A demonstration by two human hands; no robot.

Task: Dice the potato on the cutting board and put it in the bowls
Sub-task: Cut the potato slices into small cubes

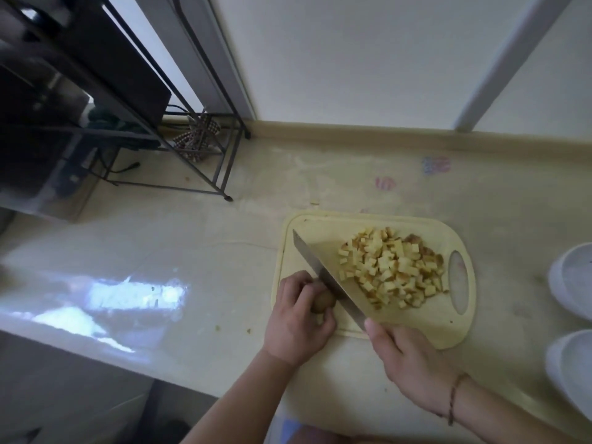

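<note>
While a heap of potato cubes (392, 267) already lay on the cutting board (448, 328), the left hand (296, 318) gripped a last potato piece (323, 301), the right hand (407, 357) gripped the knife (326, 277), and both bowls (573, 280) looked unfilled.

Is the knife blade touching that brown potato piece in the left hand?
Touching. The head view shows the knife blade edge set against the potato piece that the left hand grips.
</note>
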